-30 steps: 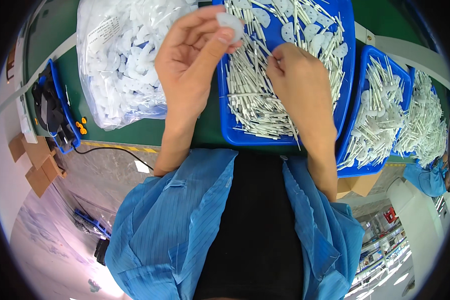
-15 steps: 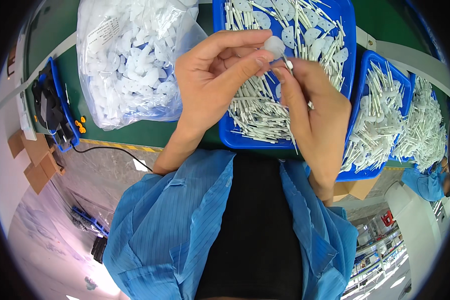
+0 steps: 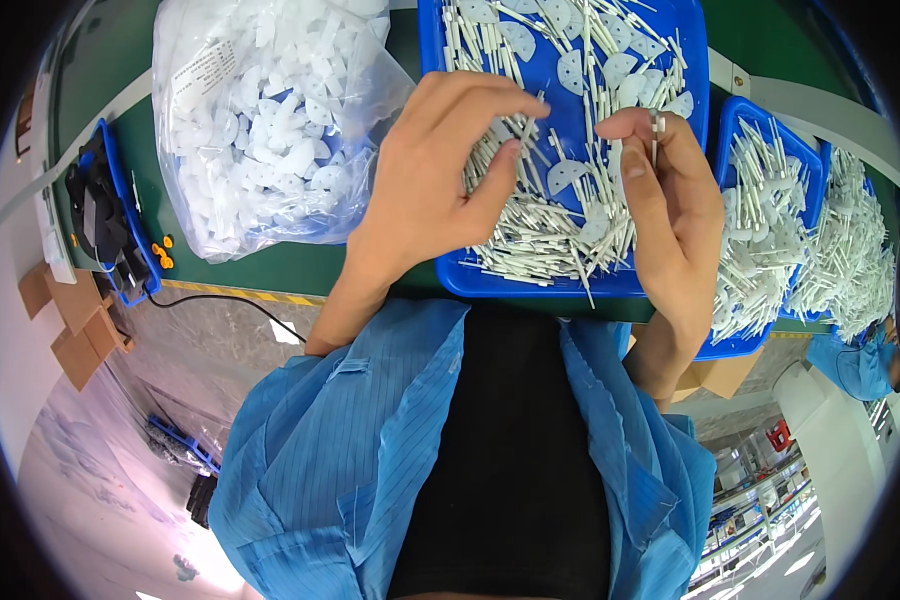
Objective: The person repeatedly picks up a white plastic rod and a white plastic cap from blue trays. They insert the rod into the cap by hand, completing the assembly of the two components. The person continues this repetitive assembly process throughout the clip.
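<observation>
Over the left part of a blue tray (image 3: 545, 291), my left hand (image 3: 440, 165) is open, thumb and forefinger apart, with no part seen between them. My right hand (image 3: 675, 200) is above the tray's right side, its fingers closed on a thin rod with a small white end piece (image 3: 657, 122); its lower part is hidden by the fingers. Beneath both hands the tray holds many thin white rods (image 3: 530, 240) and flat, translucent white discs with small holes (image 3: 567, 175), some cut like fans.
Left of the tray lies a clear plastic bag (image 3: 270, 140) full of white plastic pieces. More blue trays of rods (image 3: 755, 250) stand to the right. At the far left are a blue bin with black parts (image 3: 100, 215) and small yellow pieces (image 3: 162, 252). Another person's blue sleeve (image 3: 850, 365) shows at far right.
My hands have moved apart, the right one to the right with the rod. The white disc that was in my left fingers no longer shows there, and those fingers have opened.
</observation>
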A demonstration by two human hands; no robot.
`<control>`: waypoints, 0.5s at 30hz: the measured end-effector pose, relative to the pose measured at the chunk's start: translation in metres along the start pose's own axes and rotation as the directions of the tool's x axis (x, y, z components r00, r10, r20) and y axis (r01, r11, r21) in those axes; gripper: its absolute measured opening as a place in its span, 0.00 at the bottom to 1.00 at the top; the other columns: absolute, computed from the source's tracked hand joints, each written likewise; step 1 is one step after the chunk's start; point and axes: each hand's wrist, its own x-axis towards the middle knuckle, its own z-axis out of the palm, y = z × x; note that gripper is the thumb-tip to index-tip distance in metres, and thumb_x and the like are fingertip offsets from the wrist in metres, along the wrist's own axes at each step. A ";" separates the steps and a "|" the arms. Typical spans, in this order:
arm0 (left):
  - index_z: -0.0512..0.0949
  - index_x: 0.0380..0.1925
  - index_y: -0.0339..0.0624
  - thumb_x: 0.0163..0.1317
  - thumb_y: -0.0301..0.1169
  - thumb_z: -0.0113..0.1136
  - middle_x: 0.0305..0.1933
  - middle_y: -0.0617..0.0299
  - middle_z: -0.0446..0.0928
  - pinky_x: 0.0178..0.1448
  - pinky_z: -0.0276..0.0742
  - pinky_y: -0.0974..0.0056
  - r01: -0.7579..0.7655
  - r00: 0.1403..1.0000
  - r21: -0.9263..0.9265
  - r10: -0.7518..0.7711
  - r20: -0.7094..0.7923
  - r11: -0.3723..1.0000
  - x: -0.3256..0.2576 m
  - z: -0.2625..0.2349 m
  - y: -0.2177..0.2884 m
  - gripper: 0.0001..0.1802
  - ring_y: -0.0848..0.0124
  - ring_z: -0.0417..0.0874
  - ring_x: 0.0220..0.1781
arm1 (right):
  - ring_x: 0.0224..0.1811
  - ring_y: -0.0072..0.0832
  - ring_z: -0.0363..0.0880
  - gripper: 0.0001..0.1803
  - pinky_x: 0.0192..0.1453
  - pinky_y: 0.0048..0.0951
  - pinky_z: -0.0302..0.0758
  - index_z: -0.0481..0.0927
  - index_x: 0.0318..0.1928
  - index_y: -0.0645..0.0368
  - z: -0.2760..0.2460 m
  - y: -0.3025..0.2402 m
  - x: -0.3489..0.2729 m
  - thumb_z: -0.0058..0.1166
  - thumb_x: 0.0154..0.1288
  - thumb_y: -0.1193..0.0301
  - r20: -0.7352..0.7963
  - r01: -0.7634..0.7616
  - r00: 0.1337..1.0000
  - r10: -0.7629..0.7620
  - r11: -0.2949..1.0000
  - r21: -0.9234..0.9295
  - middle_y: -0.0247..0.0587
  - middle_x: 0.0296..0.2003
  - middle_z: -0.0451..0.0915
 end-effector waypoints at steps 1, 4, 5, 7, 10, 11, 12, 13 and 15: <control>0.78 0.50 0.38 0.62 0.19 0.59 0.42 0.59 0.81 0.54 0.75 0.64 0.072 0.996 -0.193 -0.082 -0.044 0.979 0.000 0.002 0.006 0.16 0.72 0.81 0.45 | 0.26 0.12 0.63 0.11 0.30 0.17 0.59 0.77 0.49 0.65 0.001 0.000 -0.001 0.46 0.68 0.79 -0.003 0.020 1.000 -0.020 0.999 0.046 0.29 0.28 0.77; 0.76 0.53 0.36 0.61 0.18 0.62 0.42 0.59 0.81 0.51 0.77 0.66 0.224 0.957 -0.586 -0.291 -0.021 0.779 -0.002 0.001 0.022 0.19 0.73 0.82 0.43 | 0.25 0.13 0.63 0.16 0.30 0.18 0.59 0.75 0.51 0.64 0.006 -0.001 -0.001 0.44 0.62 0.79 0.023 0.092 0.995 -0.095 0.989 0.113 0.34 0.29 0.78; 0.75 0.54 0.35 0.60 0.18 0.63 0.42 0.59 0.81 0.50 0.78 0.67 0.272 0.948 -0.612 -0.316 0.037 0.743 0.001 -0.004 0.028 0.21 0.73 0.83 0.43 | 0.25 0.14 0.64 0.18 0.30 0.19 0.60 0.75 0.51 0.64 0.006 -0.001 0.000 0.44 0.60 0.79 0.057 0.124 0.990 -0.129 0.988 0.090 0.36 0.30 0.79; 0.75 0.54 0.34 0.59 0.17 0.65 0.41 0.58 0.82 0.47 0.80 0.69 0.297 0.941 -0.645 -0.332 0.071 0.704 0.002 -0.002 0.033 0.21 0.74 0.84 0.42 | 0.25 0.17 0.65 0.21 0.30 0.21 0.61 0.74 0.53 0.63 0.006 -0.002 0.000 0.43 0.57 0.78 0.105 0.122 0.986 -0.132 0.987 0.101 0.41 0.31 0.80; 0.77 0.50 0.33 0.58 0.17 0.66 0.39 0.58 0.83 0.44 0.81 0.71 0.231 0.955 -0.645 -0.297 0.007 0.728 0.000 0.008 0.031 0.19 0.73 0.85 0.42 | 0.25 0.22 0.68 0.25 0.31 0.24 0.63 0.71 0.56 0.63 0.011 -0.006 -0.004 0.41 0.55 0.75 0.100 0.037 0.993 -0.056 0.983 0.181 0.45 0.31 0.81; 0.78 0.48 0.33 0.58 0.16 0.66 0.38 0.57 0.83 0.44 0.81 0.71 0.210 0.962 -0.624 -0.272 -0.005 0.752 -0.001 0.009 0.030 0.17 0.73 0.85 0.42 | 0.24 0.24 0.69 0.26 0.31 0.25 0.64 0.70 0.58 0.62 0.014 -0.006 -0.004 0.40 0.56 0.75 0.064 0.023 0.997 -0.036 0.980 0.198 0.46 0.31 0.80; 0.79 0.46 0.32 0.58 0.16 0.66 0.37 0.57 0.84 0.45 0.81 0.71 0.187 0.969 -0.603 -0.247 -0.017 0.775 -0.001 0.010 0.029 0.15 0.72 0.86 0.43 | 0.27 0.25 0.71 0.27 0.35 0.26 0.65 0.68 0.60 0.62 0.014 -0.008 -0.004 0.40 0.58 0.71 0.049 -0.001 0.999 -0.008 0.982 0.189 0.45 0.33 0.80; 0.80 0.44 0.32 0.58 0.16 0.66 0.37 0.57 0.84 0.44 0.81 0.70 0.182 0.973 -0.587 -0.232 -0.010 0.789 -0.002 0.009 0.029 0.13 0.73 0.86 0.42 | 0.29 0.27 0.72 0.29 0.39 0.27 0.66 0.66 0.63 0.61 0.017 -0.009 -0.005 0.40 0.59 0.67 0.049 -0.023 0.999 0.015 0.982 0.185 0.44 0.34 0.80; 0.82 0.40 0.32 0.58 0.17 0.67 0.37 0.57 0.85 0.44 0.81 0.70 0.172 0.979 -0.555 -0.202 0.007 0.814 -0.003 0.006 0.027 0.10 0.73 0.86 0.39 | 0.40 0.27 0.77 0.36 0.54 0.28 0.69 0.61 0.69 0.59 0.017 -0.016 -0.004 0.41 0.65 0.54 0.088 -0.089 0.993 0.078 0.988 0.123 0.40 0.41 0.79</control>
